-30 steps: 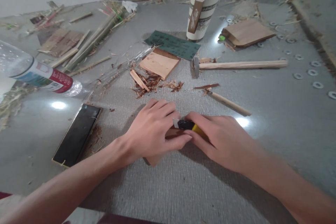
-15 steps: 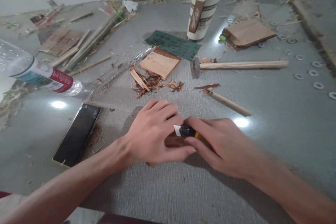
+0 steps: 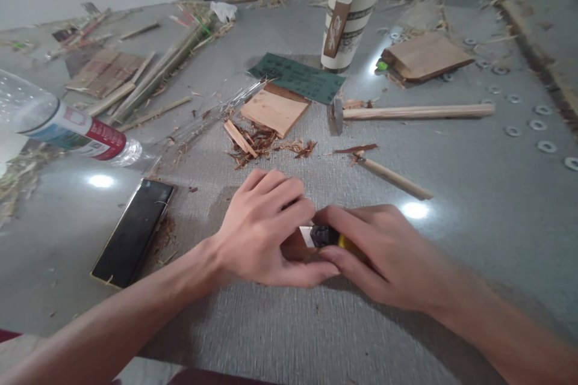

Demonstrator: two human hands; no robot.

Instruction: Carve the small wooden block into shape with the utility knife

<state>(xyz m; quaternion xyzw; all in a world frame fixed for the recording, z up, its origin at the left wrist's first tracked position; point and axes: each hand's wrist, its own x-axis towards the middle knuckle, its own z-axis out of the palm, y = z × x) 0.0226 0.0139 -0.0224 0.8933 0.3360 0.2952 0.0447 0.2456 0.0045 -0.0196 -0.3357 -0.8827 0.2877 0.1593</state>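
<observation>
My left hand (image 3: pixel 266 228) is closed over a piece of wood (image 3: pixel 295 251), pressing it on the table; most of the wood is hidden under the palm and fingers. My right hand (image 3: pixel 383 252) grips a black-and-yellow utility knife (image 3: pixel 326 235), whose short blade points left against the wood beside my left fingers. The right thumb lies close to the tip of the left thumb. Beyond my hands lie a small pile of brown shavings (image 3: pixel 257 147) and a flat pale wood piece (image 3: pixel 276 109), partly under green sandpaper (image 3: pixel 298 77).
A hammer (image 3: pixel 418 111) and a thin wooden stick (image 3: pixel 397 178) lie to the right, near several metal washers (image 3: pixel 537 125). At left are a phone (image 3: pixel 133 234) and a plastic bottle (image 3: pixel 85 132) on its side. A tall patterned cup (image 3: pixel 356 12) stands at the back.
The knife has moved slightly down and right, with its blade now lower against the wood. My left hand has shifted a little with it; everything else stays put.
</observation>
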